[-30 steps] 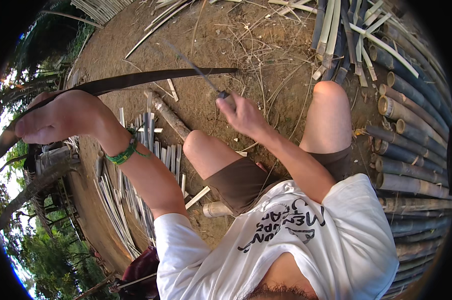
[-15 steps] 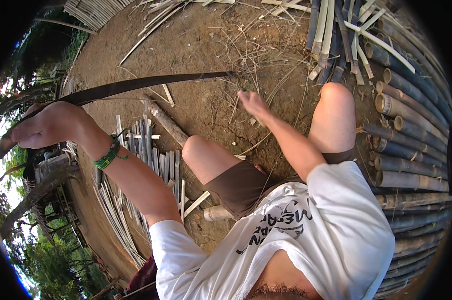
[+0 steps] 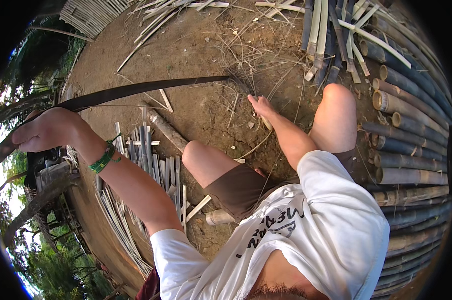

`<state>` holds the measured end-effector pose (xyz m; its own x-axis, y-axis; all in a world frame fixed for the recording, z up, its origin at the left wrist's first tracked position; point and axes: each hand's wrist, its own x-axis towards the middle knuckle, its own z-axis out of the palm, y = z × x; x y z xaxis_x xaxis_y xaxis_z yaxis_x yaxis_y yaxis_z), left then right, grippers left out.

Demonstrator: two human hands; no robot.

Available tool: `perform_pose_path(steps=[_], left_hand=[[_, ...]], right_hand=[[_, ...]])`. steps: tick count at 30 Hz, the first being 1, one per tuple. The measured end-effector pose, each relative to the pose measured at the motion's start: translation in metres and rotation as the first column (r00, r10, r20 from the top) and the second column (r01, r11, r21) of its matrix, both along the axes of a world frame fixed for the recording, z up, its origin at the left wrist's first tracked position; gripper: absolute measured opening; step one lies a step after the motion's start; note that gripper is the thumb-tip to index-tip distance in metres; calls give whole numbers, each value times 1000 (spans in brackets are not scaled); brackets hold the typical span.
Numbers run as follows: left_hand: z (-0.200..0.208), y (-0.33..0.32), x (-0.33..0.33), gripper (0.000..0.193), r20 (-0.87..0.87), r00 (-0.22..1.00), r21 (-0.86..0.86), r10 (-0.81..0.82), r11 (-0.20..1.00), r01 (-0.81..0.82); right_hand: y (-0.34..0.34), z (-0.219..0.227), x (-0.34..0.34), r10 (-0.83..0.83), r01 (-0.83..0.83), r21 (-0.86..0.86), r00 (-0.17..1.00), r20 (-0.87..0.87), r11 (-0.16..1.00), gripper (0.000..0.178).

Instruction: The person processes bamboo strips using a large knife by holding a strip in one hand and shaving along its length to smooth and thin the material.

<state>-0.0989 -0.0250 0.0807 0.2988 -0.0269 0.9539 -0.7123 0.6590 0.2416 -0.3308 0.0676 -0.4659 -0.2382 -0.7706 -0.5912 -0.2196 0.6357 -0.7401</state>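
Since a second ago my right hand (image 3: 262, 106) has let go and reached, fingers open, toward the dirt at centre, while my left hand (image 3: 48, 131) grips the long dark strip (image 3: 136, 90) at left—stiff, springy, best held near its end.
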Motion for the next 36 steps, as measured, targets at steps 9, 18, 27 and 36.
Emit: perform_pose_path(steps=[9, 18, 27, 36], left_hand=[[-9, 2, 10, 53, -33, 999, 21, -6, 1000, 7], [-6, 43, -15, 41, -254, 871, 94, -420, 886, 455], [-13, 34, 8, 54, -264, 889, 50, -374, 915, 400], [-5, 33, -3, 53, -246, 910, 21, -333, 937, 348]], right_hand=[[38, 175, 69, 92, 38, -332, 926, 366, 943, 56], [84, 271, 120, 95, 80, -782, 980, 175, 618, 45], [70, 200, 114, 95, 20, -591, 982, 163, 807, 49], [65, 180, 106, 99, 25, -486, 968, 229, 874, 51]])
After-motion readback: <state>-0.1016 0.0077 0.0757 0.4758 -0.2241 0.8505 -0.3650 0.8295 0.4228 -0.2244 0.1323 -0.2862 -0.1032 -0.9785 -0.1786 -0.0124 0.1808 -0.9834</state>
